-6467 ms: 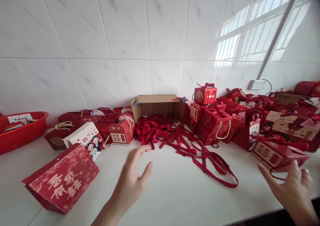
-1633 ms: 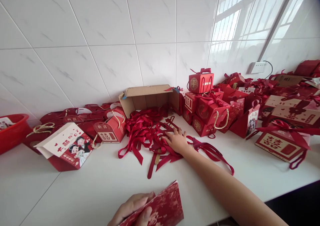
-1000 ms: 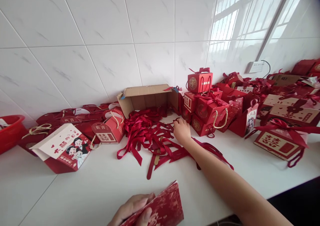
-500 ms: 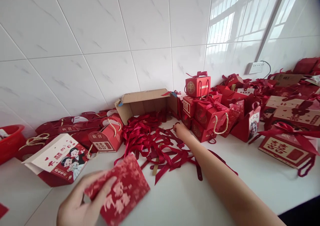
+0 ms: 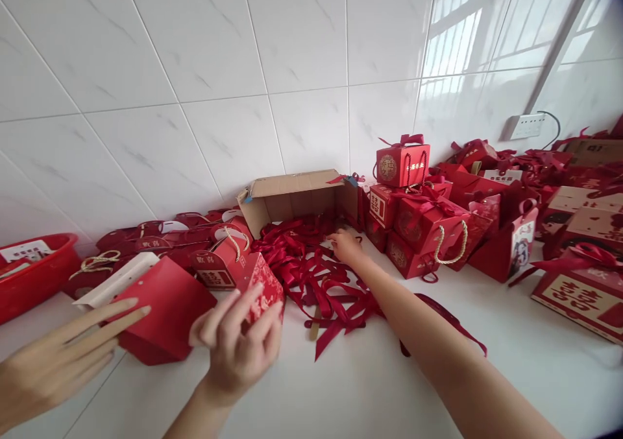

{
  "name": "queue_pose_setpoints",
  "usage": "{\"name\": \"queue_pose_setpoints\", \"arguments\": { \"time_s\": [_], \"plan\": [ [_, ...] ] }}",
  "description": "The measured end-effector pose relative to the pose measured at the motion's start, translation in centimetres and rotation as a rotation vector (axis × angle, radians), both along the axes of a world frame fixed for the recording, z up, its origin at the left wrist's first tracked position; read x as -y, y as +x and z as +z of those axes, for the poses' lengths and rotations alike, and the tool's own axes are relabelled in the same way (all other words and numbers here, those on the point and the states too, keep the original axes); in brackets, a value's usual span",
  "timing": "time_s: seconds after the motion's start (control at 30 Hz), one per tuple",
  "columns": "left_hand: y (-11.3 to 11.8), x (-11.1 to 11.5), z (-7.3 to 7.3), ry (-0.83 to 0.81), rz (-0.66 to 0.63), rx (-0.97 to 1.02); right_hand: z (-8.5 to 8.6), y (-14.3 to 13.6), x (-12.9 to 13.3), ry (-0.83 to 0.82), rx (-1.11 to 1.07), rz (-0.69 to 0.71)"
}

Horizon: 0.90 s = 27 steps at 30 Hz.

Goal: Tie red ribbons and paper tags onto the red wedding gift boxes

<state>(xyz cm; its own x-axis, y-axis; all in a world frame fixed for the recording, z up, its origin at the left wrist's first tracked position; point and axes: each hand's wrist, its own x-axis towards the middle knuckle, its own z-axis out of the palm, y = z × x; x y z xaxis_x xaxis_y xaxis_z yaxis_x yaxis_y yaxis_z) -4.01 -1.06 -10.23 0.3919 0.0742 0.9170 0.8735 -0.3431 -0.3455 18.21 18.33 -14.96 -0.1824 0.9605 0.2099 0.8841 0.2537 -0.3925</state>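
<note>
My left hand is at the lower centre-left, its bent fingers on a flower-patterned red packet that stands upright. Part of the packet is hidden by those fingers. My right hand reaches into the pile of dark red ribbons in front of the cardboard box. Its fingertips are pressed together, and what they hold is too small to tell. Between another person's hand and my left hand stands a plain red box.
Another person's hand comes in from the left edge, fingers on the plain red box. A red basin is at the far left. Stacked gift boxes stand right of the ribbons, with more boxes at the far right.
My left hand has moved right and turned, with the patterned packet now upright. Another person's hand has come in at the left. The view has shifted left; my right hand stays at the ribbons.
</note>
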Motion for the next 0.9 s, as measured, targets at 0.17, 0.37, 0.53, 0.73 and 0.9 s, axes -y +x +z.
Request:
{"name": "queue_pose_setpoints", "arguments": {
  "time_s": [0.17, 0.37, 0.53, 0.73, 0.9],
  "plan": [
    [1.2, 1.5, -1.3, -0.087, -0.095, -0.033, -0.9, -1.5, -0.9, -0.066, 0.005, -0.031],
    [2.5, 2.8, -2.4, -0.34, -0.341, -0.092, 0.6, 0.1, -0.7, -0.105, -0.03, -0.074],
    [3.3, 2.5, -3.3, -0.574, -0.465, -0.03, 2.6, 3.9, 0.6, -0.205, -0.011, -0.121],
    [2.7, 1.4, -4.0, -0.868, -0.479, -0.017, 1.3, 5.2, 3.7, -0.314, 0.063, -0.203],
    [2.5, 1.3, -4.1, -0.915, -0.477, 0.032, 0.9, 4.2, 4.6, -0.308, 0.071, -0.168]
  ]
}}
